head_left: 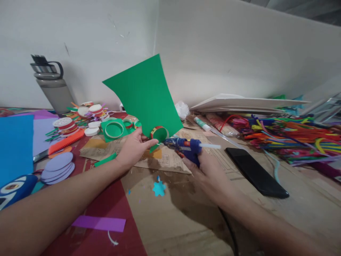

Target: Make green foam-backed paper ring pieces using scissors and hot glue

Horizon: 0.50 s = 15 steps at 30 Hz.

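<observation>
My left hand [133, 147] pinches the lower edge of a large green sheet [149, 96], which stands tilted up above the table. A small red and gold ring [155, 132] rests against the sheet near its lower edge, beside my left fingertips. My right hand [206, 170] is wrapped round a blue glue gun [190, 147] with a white glue stick poking out of its back. The gun's nozzle points left, close to the ring and my left thumb; whether it touches the ring cannot be made out.
Left are a grey bottle [54, 85], lilac discs [58, 167], a blue sheet [16, 145] and paper-cup pieces. Right lie a black phone [255, 172] and colourful pipe cleaners [287, 138]. A turquoise cutout [159, 188] and purple strip [99, 223] lie in front; a cable runs below my right hand.
</observation>
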Each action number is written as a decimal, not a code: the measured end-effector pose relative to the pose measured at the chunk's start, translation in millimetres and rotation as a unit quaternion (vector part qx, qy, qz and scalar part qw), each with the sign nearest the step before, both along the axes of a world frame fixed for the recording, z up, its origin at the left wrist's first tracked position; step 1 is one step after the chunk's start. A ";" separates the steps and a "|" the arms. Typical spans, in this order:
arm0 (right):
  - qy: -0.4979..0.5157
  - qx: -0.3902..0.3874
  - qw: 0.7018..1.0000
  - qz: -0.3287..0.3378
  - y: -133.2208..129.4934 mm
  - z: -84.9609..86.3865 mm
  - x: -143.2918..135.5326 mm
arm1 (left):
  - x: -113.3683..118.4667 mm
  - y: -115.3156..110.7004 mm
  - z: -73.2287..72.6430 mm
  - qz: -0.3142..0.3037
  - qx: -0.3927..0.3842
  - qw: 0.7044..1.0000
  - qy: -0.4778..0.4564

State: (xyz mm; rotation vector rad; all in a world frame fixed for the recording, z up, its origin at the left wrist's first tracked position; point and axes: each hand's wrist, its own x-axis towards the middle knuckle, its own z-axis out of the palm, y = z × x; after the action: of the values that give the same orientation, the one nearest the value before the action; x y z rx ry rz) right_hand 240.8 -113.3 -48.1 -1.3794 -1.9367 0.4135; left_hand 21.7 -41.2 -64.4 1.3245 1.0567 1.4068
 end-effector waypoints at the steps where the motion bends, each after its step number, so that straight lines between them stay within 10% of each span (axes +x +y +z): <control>1: 0.041 -0.018 0.999 0.003 2.0 0.2 1.1 | 0.3 0.8 0.8 -0.015 -0.007 1.000 -0.015; 7: 0.225 -0.182 0.956 0.053 11.9 2.2 3.6 | 2.9 1.3 9.1 -0.039 -0.044 0.993 -0.106; 15: 0.242 -0.134 0.961 0.026 12.0 3.4 3.2 | -2.2 10.3 3.7 0.002 -0.010 0.996 -0.092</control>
State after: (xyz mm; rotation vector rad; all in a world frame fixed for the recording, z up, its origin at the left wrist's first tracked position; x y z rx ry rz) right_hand 244.0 -101.3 -44.7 -1.2434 -1.5510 0.9735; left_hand 19.5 -31.0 -60.6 1.1544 0.9498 1.4862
